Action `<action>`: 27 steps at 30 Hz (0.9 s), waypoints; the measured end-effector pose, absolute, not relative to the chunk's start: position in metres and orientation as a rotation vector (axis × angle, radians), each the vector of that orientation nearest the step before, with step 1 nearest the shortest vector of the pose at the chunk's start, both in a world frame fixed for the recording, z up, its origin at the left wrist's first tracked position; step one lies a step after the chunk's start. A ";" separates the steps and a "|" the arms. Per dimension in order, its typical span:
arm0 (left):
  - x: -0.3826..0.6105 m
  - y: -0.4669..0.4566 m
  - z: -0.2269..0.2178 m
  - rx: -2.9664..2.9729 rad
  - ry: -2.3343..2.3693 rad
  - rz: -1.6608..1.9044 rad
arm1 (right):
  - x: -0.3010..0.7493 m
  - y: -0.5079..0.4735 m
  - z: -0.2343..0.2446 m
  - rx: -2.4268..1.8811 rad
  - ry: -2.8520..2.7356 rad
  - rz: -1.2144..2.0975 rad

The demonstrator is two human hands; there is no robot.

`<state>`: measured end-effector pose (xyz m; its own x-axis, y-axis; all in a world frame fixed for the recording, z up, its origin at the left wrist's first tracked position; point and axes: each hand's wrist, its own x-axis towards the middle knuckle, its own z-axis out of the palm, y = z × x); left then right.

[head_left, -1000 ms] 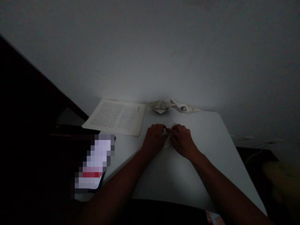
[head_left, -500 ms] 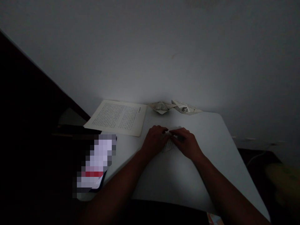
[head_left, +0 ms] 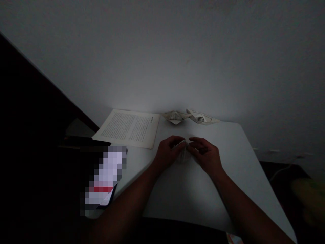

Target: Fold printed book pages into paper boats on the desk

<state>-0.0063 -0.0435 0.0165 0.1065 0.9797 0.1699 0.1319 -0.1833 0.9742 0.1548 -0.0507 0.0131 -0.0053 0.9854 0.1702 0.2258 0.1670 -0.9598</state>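
Observation:
A small folded piece of printed paper [head_left: 183, 156] is held over the middle of the table, partly hidden by my fingers. My left hand [head_left: 170, 149] pinches its upper edge from the left, thumb and fingertips together. From the right, my right hand [head_left: 205, 151] grips the same edge with thumb and bent fingers, close to the left fingertips. Dim light hides the exact folds. Beyond my hands, near the wall, sit two folded paper boats, one on the left [head_left: 175, 117] and one on the right [head_left: 203, 118], their tips touching or nearly so.
Printed sheets [head_left: 127, 127] lie at the table's back left. A phone [head_left: 108, 176] with a lit, blurred screen rests at the left edge. The white table [head_left: 188, 203] stands against a grey wall [head_left: 162, 61]. A pale cable [head_left: 281, 169] runs beyond the right edge.
My right hand's fingers have lifted and spread slightly from the left fingertips. The left fingers have shifted a little, and the folded paper stands more upright between them.

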 end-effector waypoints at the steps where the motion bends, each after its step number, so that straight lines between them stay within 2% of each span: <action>1: -0.006 -0.044 0.018 1.492 1.150 1.184 | 0.155 -0.051 0.014 -1.241 -1.437 0.963; 13: -0.001 -0.050 0.017 1.411 1.222 1.359 | 0.152 -0.048 0.009 -1.199 -1.426 1.290; 27: 0.001 -0.045 0.011 1.242 1.085 1.241 | 0.157 -0.043 0.008 -1.212 -1.231 1.291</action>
